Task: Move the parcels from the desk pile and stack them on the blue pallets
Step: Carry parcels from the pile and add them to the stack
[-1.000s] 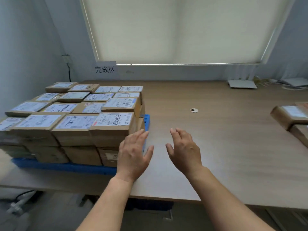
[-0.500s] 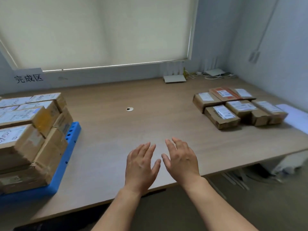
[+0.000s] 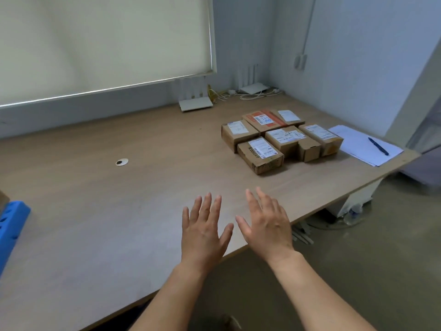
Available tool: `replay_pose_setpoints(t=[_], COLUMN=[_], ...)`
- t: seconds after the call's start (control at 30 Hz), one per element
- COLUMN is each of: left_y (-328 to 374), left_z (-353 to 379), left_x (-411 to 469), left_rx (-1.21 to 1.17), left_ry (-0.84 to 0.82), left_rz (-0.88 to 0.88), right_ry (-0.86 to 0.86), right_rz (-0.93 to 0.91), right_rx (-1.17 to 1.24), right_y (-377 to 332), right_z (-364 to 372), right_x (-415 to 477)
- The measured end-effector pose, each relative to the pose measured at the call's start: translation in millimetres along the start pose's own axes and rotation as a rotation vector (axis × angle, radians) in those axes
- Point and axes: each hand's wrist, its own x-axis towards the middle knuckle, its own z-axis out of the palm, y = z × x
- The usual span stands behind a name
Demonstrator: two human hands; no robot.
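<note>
So, just the one head view here, looking down over a big wooden desk [image 3: 107, 223].

Both hands are out in front over the near edge of the desk, backs up, and neither has hold of anything. The left hand [image 3: 202, 231] has its fingers straight and a bit spread, thumb out to the side. The right hand [image 3: 267, 225] is the same, fingers extended and loosely fanned, tilted slightly inward. Their thumbs are close together but not touching. Can't really tell whether the palms are hovering or brushing the desk top.

The parcels [image 3: 279, 139] sit in a tight little cluster toward the far right of the desk, well apart from the hands. They're brown cardboard boxes with white labels, all lying flat and packed side by side. The nearest parcel [image 3: 260, 155] is at the front of the group, and an orange-topped parcel [image 3: 262, 119] is at the back.

The blue pallet [image 3: 12, 225] only pokes in at the left edge of the frame, resting on the desk, well apart from the parcels.

Other stuff: some white sheets of paper [image 3: 358, 145] just right of the parcels with a dark pen [image 3: 378, 146] lying on them, a white router [image 3: 195, 103] against the back wall under the roller blind [image 3: 95, 44], and a round cable grommet [image 3: 122, 162] in the desk top.
</note>
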Motion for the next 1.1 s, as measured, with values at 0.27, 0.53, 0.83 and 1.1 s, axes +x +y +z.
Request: replay_pose_setpoints(t=[0.27,0.53,0.83,1.1], left_y=[36,54,66,91], left_z=[42,74,112,137], left_x=[95,204,288,328], left_rx=[-0.022,-0.08,-0.248,-0.396], left_ry=[-0.046,-0.178,-0.299,-0.374], left_rz=[-0.004,-0.03,-0.104,-0.359], right_ry=[-0.063,-0.218,-0.336,-0.559], right_rz=[0.057,0.088,0.16,0.205], right_rx=[-0.064,-0.092,-0.021,0.024], right_y=[68,132,190,237], right_z=[32,86,141,175], right_x=[62,149,206,247])
